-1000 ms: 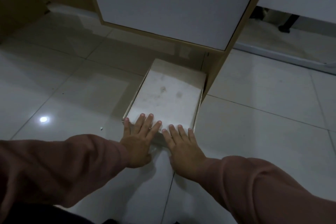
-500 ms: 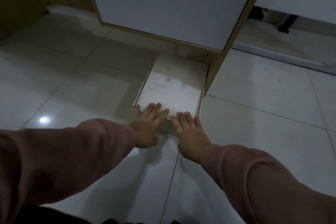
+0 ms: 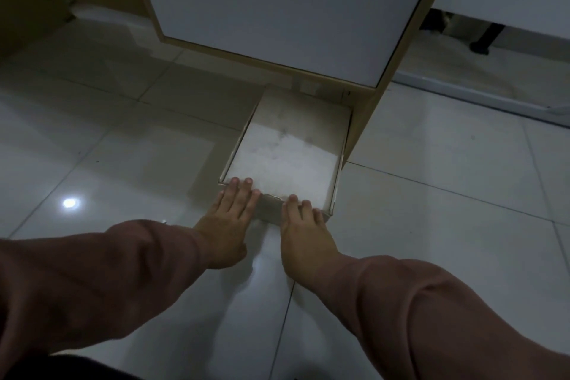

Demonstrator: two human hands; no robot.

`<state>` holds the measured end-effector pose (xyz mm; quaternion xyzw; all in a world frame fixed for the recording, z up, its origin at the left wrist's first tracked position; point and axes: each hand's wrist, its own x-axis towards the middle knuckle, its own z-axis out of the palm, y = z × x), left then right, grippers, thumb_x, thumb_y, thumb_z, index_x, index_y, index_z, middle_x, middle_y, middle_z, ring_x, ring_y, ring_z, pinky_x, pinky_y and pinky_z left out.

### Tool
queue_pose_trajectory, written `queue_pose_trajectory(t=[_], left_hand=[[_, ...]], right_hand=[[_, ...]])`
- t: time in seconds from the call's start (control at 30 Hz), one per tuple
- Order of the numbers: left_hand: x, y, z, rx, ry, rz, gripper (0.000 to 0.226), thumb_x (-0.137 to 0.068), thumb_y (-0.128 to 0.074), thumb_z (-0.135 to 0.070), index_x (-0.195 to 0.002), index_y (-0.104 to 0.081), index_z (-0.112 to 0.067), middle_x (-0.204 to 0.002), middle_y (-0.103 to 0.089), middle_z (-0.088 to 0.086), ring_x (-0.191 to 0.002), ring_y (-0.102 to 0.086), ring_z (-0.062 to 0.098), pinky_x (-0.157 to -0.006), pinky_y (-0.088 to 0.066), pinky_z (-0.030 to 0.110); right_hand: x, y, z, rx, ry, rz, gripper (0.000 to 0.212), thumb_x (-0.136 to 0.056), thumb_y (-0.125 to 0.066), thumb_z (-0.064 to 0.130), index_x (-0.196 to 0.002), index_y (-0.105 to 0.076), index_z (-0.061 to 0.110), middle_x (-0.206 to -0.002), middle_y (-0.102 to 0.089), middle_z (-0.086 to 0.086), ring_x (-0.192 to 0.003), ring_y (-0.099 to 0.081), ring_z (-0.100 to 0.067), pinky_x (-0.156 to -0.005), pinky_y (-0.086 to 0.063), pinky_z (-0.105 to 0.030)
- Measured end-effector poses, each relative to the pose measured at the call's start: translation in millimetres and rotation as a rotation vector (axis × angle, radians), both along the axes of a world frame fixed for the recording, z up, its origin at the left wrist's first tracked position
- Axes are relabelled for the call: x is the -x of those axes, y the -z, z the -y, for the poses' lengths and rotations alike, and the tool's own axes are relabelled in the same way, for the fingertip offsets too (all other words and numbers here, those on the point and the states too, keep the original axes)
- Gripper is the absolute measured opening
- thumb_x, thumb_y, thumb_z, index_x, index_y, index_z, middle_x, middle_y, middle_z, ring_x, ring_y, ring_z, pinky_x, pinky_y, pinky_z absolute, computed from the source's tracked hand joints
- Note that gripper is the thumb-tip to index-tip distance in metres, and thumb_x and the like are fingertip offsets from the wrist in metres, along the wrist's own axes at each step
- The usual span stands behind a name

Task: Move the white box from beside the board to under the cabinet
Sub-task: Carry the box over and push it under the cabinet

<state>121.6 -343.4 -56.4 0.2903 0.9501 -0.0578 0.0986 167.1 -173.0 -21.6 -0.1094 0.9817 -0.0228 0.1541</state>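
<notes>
The white box (image 3: 287, 154) — flat, smudged grey on top — lies on the floor, its far end tucked under the cabinet (image 3: 277, 3), near end protruding.

A flat white box (image 3: 285, 151) lies on the pale tiled floor (image 3: 123, 145), its far end tucked beneath the white-fronted cabinet (image 3: 287, 6) and its near end out in the open. Its right side runs close along the cabinet's wooden side panel (image 3: 364, 120). Both hands are flat against the near edge — the left hand (image 3: 228, 222) at the left corner, the right hand (image 3: 303, 230) toward the right corner, fingers extended and fingertips lapping onto the smudged lid (neither hand grips anything). Pinkish-brown sleeves (image 3: 101, 268) cover both forearms. A light's bright reflection (image 3: 69, 203) glints on a tile at left.
</notes>
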Motion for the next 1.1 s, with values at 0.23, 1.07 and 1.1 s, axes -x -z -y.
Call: queue_pose_trajectory(t=[0.23,1.07,1.1], left_hand=[[32,-9,-17,0.07,-0.074,0.12,0.11,-0.081,-0.057,-0.043,-0.145,0.024,-0.004,-0.155,0.03,0.02,-0.143,0.024,0.042,-0.119,0.005,0.05],[65,-19,-41,0.043,-0.192,0.161,0.102,-0.084,-0.052,-0.042,-0.148,0.019,-0.007,-0.159,0.023,0.017,-0.147,0.018,0.034,-0.122,0.002,0.046],[68,-21,-43,0.048,-0.189,0.165,0.102,-0.084,-0.052,-0.043,-0.148,0.019,-0.007,-0.159,0.023,0.017,-0.147,0.018,0.034,-0.122,0.002,0.046]], right_hand=[[32,4,-4,0.032,0.07,-0.011,0.068,-0.084,-0.047,0.004,-0.146,-0.022,-0.008,-0.151,-0.017,-0.021,-0.13,-0.028,-0.04,-0.116,-0.023,-0.05],[56,5,-14,-0.049,0.26,0.137,0.074,-0.092,-0.037,0.008,-0.148,0.01,-0.006,-0.157,0.018,-0.026,-0.146,0.009,-0.043,-0.111,-0.033,-0.053],[59,5,-14,-0.051,0.269,0.145,0.075,-0.092,-0.037,0.008,-0.148,0.011,-0.006,-0.157,0.019,-0.026,-0.146,0.01,-0.043,-0.111,-0.033,-0.053]])
